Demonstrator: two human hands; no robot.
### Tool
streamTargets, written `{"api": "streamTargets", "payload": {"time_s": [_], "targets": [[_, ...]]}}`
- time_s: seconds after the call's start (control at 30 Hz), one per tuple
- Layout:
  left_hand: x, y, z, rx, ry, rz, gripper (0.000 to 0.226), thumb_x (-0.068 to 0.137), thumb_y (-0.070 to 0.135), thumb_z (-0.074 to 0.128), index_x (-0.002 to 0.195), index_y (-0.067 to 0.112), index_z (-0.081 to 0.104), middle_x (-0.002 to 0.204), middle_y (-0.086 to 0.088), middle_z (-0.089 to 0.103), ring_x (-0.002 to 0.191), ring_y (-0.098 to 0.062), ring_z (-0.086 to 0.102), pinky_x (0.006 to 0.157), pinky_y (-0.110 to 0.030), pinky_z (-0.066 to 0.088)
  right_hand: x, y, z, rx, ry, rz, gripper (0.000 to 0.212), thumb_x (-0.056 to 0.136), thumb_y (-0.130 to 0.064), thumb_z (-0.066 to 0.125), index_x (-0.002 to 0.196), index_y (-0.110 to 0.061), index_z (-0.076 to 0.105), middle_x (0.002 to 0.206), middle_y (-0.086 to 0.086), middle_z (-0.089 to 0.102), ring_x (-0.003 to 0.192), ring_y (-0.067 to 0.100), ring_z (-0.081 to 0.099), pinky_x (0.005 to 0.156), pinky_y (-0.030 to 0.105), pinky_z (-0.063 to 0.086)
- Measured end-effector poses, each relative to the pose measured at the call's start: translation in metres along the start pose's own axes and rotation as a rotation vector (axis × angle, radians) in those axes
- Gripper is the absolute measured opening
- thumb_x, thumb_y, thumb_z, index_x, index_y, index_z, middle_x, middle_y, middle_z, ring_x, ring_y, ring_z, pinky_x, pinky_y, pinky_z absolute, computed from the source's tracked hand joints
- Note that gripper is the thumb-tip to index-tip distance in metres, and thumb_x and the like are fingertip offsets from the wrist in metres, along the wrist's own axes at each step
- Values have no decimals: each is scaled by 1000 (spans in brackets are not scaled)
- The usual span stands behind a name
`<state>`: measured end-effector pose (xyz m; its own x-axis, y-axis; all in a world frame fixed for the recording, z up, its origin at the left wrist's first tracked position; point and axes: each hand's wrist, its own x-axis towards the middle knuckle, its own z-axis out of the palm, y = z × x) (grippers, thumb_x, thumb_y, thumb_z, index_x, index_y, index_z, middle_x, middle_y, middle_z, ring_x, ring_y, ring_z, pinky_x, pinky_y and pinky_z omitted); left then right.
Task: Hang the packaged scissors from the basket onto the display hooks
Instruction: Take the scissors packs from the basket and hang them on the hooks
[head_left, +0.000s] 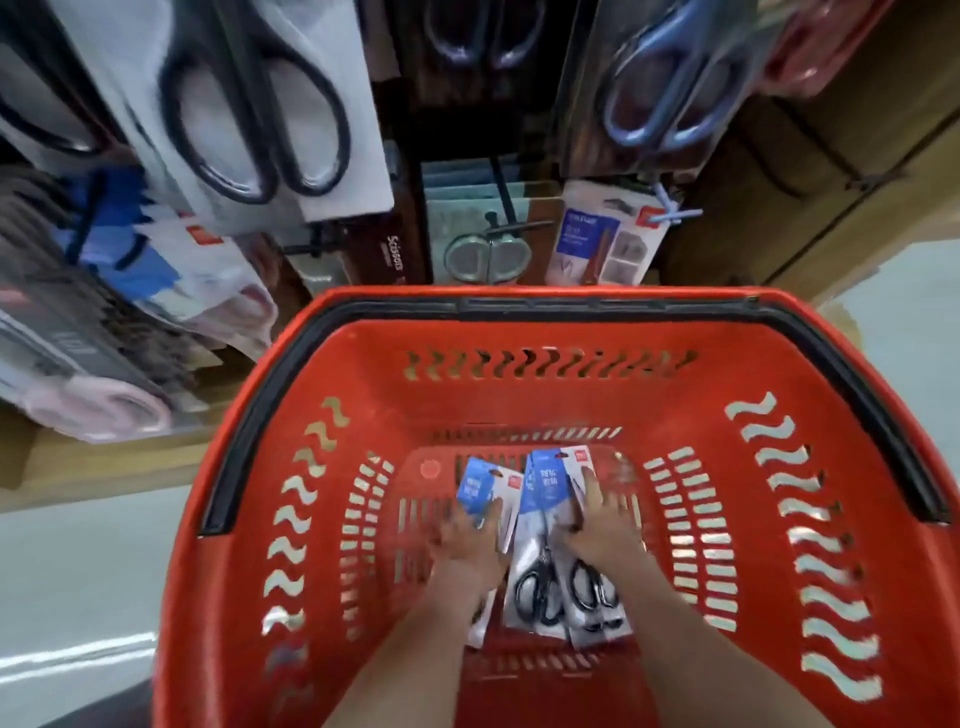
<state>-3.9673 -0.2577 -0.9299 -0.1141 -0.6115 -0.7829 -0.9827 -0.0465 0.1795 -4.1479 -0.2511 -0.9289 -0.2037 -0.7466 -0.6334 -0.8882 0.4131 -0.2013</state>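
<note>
Both bare forearms are reaching up from the bottom edge of the frame into the red basket (519, 395); the left hand (470, 543) is lying blurred over the left-most pack, and I cannot tell whether it is gripping it or only touching it; the right hand (605, 530) is resting with fingers stretched out fairly straight on the right side of the packaged scissors (540, 571), pressing rather than closing round them. The packs, blue and white at the top with black handles showing lower down, are lying overlapped on the basket floor, in the lower middle of the frame. Beyond them the basket's black handle (597, 304) is lying folded along the far rim. Further off, display hooks (504, 187) are carrying more packs; black-handled scissors (260, 104) are hanging at the upper left, blue-handled scissors (670, 88) at the upper right.
</note>
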Motion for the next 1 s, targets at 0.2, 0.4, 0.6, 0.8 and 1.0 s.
{"api": "streamTargets", "payload": {"time_s": [0.2, 0.4, 0.6, 0.8, 1.0], "targets": [[24, 5, 28, 102, 168, -56, 81, 98, 37, 47, 148, 43, -17, 156, -31, -12, 143, -47, 3, 117, -55, 13, 22, -7, 26, -47, -4, 86, 115, 76, -64, 65, 151, -31, -16, 155, 18, 12, 144, 42, 10, 116, 53, 20], [19, 7, 7, -20, 217, -94, 107, 75, 50, 70, 150, 46, -7, 142, -13, 17, 132, -33, 23, 109, -45, 29, 12, -3, 7, 136, -14, 107, 122, 70, -48, 79, 152, -30, -10, 144, 20, 23, 137, 41, 23, 110, 48, 29], [-24, 12, -37, -181, 215, -39, 119, 71, 50, 74, 151, 39, -15, 145, -17, 22, 134, -35, 19, 113, -43, 23, -23, -1, -41, 332, -99, 42, 119, 70, -34, 81, 151, -41, -7, 155, 16, 8, 143, 41, 13, 117, 49, 20], [-97, 24, -86, -677, 261, 29, 119, 67, 44, 81, 153, 34, -1, 144, -15, 30, 138, -34, 24, 112, -39, 25, -79, -21, -102, 951, -210, -132, 119, 46, -45, 92, 145, -48, 26, 151, -2, 37, 134, 21, 42, 112, 47, 34], [-177, 17, -110, -1392, 159, 389, 66, 81, 2, 74, 134, 16, 38, 108, -1, 68, 78, -5, 67, 67, -20, 53, -161, -57, -137, 1046, -231, -391, 71, 77, -20, 75, 136, -42, 44, 120, 4, 63, 107, 18, 64, 88, 32, 50]]}}
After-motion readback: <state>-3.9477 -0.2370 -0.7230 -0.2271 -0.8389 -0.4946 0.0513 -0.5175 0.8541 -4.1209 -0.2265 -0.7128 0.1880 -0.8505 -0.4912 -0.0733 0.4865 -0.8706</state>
